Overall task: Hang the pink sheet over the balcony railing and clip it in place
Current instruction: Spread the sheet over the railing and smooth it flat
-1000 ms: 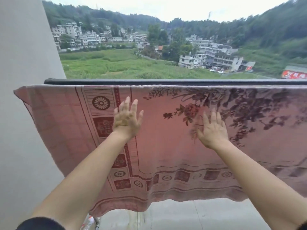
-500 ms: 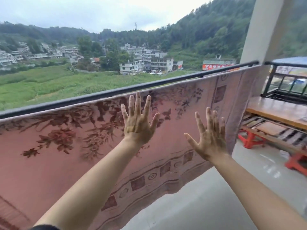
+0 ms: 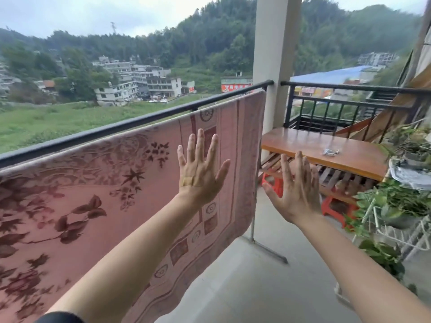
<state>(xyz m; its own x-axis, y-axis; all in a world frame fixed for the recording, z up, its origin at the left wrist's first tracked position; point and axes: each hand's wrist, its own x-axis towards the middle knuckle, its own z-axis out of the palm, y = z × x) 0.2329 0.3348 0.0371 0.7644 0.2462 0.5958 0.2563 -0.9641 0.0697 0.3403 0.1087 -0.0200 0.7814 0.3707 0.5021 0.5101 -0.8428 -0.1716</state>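
Note:
The pink sheet (image 3: 98,194), patterned with dark red flowers and a bordered edge, hangs over the black balcony railing (image 3: 130,123), from the left edge of the view to near the pillar. My left hand (image 3: 200,173) is flat with fingers spread, in front of the sheet's right border; I cannot tell if it touches. My right hand (image 3: 295,194) is spread open in the air, just past the sheet's right edge, holding nothing. A small metal object, perhaps clips (image 3: 330,152), lies on the wooden table (image 3: 303,145) to the right.
A pale pillar (image 3: 275,54) stands at the sheet's right end. Behind the table runs a second black railing (image 3: 349,89). Red stools (image 3: 338,210) sit under the table. Potted plants on a white rack (image 3: 396,206) crowd the right. The concrete floor (image 3: 256,287) lies below.
My view has swung right along the sheet from its left end to its right end. Both open hands moved right with it; the right hand is now past the sheet's edge.

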